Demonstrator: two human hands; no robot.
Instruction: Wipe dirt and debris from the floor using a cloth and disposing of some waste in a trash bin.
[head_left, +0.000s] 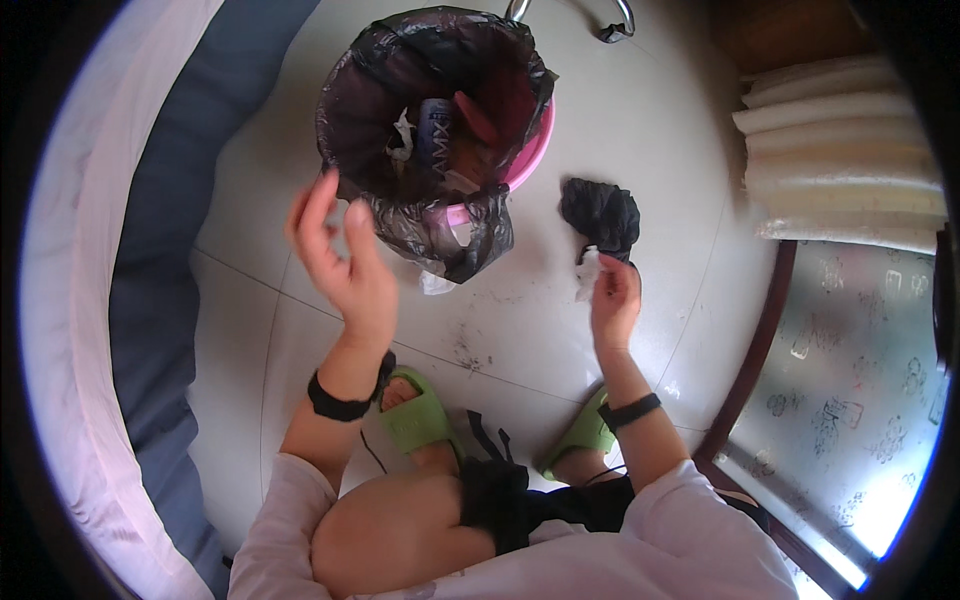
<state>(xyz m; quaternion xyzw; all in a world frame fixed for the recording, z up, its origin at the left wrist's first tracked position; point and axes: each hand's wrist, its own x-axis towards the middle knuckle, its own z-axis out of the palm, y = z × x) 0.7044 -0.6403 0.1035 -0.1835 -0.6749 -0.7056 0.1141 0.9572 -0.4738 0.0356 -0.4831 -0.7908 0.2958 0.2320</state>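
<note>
A pink bin stands on the floor before me, lined with a black plastic bag whose edge folds over the rim. Inside lie a dark blue can bearing writing, a crumpled white scrap and a red piece. My left hand is at the near left edge of the bag, fingers apart and holding nothing. Between the fingertips of my right hand is a crumpled white tissue. Just beyond that hand, a crumpled black bundle, plastic or cloth, rests on the floor.
White tissue lies under the bag's near edge. Dark specks mark the tiles between my green slippers and the bin. Grey fabric hangs at left. At right are folded pale cloth and a patterned glass panel; a metal leg stands behind.
</note>
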